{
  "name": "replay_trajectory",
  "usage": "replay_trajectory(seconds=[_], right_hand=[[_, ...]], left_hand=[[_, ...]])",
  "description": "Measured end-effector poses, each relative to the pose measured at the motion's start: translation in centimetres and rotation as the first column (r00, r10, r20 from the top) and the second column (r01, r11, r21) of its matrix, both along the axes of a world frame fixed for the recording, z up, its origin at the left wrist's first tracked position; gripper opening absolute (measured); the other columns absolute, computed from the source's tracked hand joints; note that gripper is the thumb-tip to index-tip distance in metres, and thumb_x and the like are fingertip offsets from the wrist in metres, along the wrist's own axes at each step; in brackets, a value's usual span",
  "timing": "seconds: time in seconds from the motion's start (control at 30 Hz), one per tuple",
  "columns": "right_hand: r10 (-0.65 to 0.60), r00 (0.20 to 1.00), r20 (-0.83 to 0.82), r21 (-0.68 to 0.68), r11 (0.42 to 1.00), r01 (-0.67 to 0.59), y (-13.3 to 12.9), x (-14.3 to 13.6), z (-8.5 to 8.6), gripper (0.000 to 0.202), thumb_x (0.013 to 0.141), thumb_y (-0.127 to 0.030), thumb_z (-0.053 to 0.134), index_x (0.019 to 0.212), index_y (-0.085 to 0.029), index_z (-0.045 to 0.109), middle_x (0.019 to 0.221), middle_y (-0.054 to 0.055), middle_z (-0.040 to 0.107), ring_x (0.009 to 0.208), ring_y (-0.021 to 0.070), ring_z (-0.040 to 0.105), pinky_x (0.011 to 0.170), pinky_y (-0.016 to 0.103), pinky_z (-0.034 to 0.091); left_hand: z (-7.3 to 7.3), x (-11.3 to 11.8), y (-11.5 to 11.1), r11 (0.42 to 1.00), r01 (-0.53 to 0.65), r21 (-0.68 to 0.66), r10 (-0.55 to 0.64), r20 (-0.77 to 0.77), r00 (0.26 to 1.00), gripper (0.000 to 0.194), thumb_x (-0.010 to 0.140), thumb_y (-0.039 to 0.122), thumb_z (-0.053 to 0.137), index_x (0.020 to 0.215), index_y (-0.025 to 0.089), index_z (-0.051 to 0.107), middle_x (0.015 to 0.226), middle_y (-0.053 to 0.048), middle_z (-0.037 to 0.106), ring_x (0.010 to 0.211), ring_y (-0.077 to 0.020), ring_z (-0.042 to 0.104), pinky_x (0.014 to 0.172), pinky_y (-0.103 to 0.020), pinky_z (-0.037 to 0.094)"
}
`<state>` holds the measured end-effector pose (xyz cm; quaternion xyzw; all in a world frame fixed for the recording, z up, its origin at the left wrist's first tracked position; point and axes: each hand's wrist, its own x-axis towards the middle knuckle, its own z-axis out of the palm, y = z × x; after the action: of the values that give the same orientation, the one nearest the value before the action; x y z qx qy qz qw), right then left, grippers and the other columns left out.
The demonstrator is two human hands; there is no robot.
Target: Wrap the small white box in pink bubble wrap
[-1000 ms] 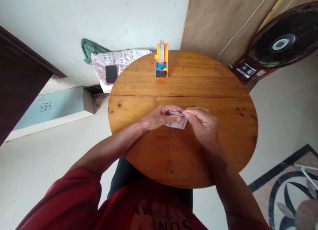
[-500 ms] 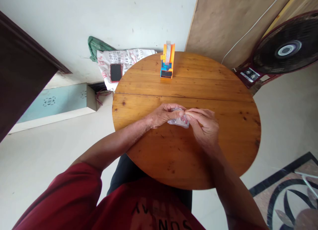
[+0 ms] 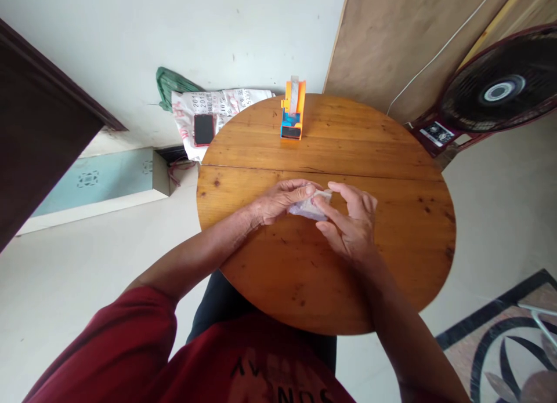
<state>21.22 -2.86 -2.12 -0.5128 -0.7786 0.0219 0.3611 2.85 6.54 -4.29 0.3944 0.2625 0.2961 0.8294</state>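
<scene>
Over the middle of the round wooden table [image 3: 270, 264], my left hand [image 3: 281, 201] grips a small packet in clear plastic wrap [image 3: 307, 210], thumb on top. The packet is pale; what is inside I cannot make out. My right hand [image 3: 352, 217] is at the packet's right side, fingers spread, with one fingertip against its face and the thumb apart from it. Toward the table's far edge stands an orange and blue tape dispenser [image 3: 292, 116] holding a roll of clear tape.
Beyond the table's left edge, a dark phone-like object [image 3: 203, 130] with a red rim lies on a white printed sack [image 3: 185, 119], near a green bag [image 3: 176, 87]. A large fan [image 3: 500, 90] stands at the right. The white wall [image 3: 174, 26] borders the far side.
My right hand has released its pinch at the packet's upper edge and spread its fingers. In my left hand the packet has tilted slightly, and its red print no longer shows clearly.
</scene>
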Motion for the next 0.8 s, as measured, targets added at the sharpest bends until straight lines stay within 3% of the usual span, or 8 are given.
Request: replay_trajectory(seconds=[0.07,0.17,0.23,0.37,0.43,0.63,0.8], right_hand=[[0.019,0.997,-0.073,0.029,0.999,-0.017,-0.7,0.1,0.2,0.033,0.089,-0.052,0.058,0.117,-0.041,0.072,0.141,0.003,0.056,0.124,0.0367,0.054,0.107,0.061,0.037],[-0.062,0.955,-0.291,0.072,0.994,0.087,-1.3,0.2,0.5,0.039,0.091,-0.048,0.053,0.128,-0.039,0.064,0.144,0.005,0.051,0.130,0.0382,0.050,0.107,0.063,0.040],[-0.090,0.917,-0.389,0.014,0.994,0.104,-1.1,0.2,0.5,0.049,0.090,-0.047,0.057,0.137,-0.036,0.055,0.147,0.008,0.049,0.134,0.0373,0.048,0.106,0.061,0.043],[-0.023,0.926,-0.376,-0.185,0.981,-0.051,0.0,-0.2,-0.1,0.087,0.078,-0.049,0.076,0.152,-0.032,0.034,0.155,0.013,0.043,0.134,0.0350,0.050,0.107,0.057,0.045],[-0.012,0.943,-0.331,-0.217,0.974,-0.064,0.3,-0.4,-0.4,0.096,0.074,-0.048,0.080,0.154,-0.030,0.030,0.156,0.014,0.042,0.137,0.0351,0.049,0.110,0.058,0.043],[-0.058,0.976,-0.211,-0.133,0.991,0.030,0.5,-0.3,-0.6,0.072,0.080,-0.039,0.077,0.144,-0.031,0.046,0.135,0.012,0.063,0.124,0.0322,0.060,0.106,0.055,0.047],[-0.092,0.978,-0.189,-0.157,0.986,0.062,0.6,0.1,-0.8,0.058,0.082,-0.040,0.075,0.135,-0.030,0.055,0.127,0.010,0.068,0.116,0.0303,0.065,0.100,0.052,0.051]], left_hand=[[0.3,0.0,0.1,0.999,-0.032,-0.017,0.032,0.020,0.999,0.049,0.068,0.049,0.088,0.100,0.015,0.075,0.088,-0.004,0.074,0.076,-0.0121,0.066,0.074,-0.025,0.050],[0.8,-0.1,0.1,0.998,-0.060,-0.023,0.061,0.061,0.996,0.048,0.065,0.047,0.090,0.099,0.016,0.076,0.089,-0.004,0.074,0.076,-0.0126,0.066,0.074,-0.025,0.052],[0.9,-0.2,0.1,0.999,-0.052,-0.011,0.052,0.092,0.994,0.046,0.066,0.046,0.089,0.100,0.016,0.076,0.089,-0.003,0.074,0.077,-0.0122,0.066,0.074,-0.025,0.052],[0.9,-0.3,-0.2,1.000,-0.004,0.029,0.000,0.115,0.993,0.042,0.071,0.045,0.087,0.101,0.017,0.076,0.091,-0.003,0.074,0.078,-0.0116,0.066,0.073,-0.023,0.051],[0.9,-0.3,-0.2,0.999,0.013,0.047,-0.018,0.103,0.994,0.042,0.071,0.046,0.086,0.101,0.018,0.076,0.092,-0.003,0.074,0.078,-0.0118,0.066,0.074,-0.024,0.051],[0.6,-0.2,-0.2,0.993,0.054,0.108,-0.061,0.063,0.996,0.044,0.073,0.048,0.084,0.104,0.018,0.075,0.098,-0.005,0.074,0.079,-0.0114,0.064,0.072,-0.023,0.048],[0.2,-0.2,0.0,0.981,0.041,0.191,-0.033,-0.050,0.998,0.046,0.076,0.053,0.080,0.104,0.016,0.074,0.091,-0.004,0.073,0.076,-0.0116,0.063,0.073,-0.024,0.047]])
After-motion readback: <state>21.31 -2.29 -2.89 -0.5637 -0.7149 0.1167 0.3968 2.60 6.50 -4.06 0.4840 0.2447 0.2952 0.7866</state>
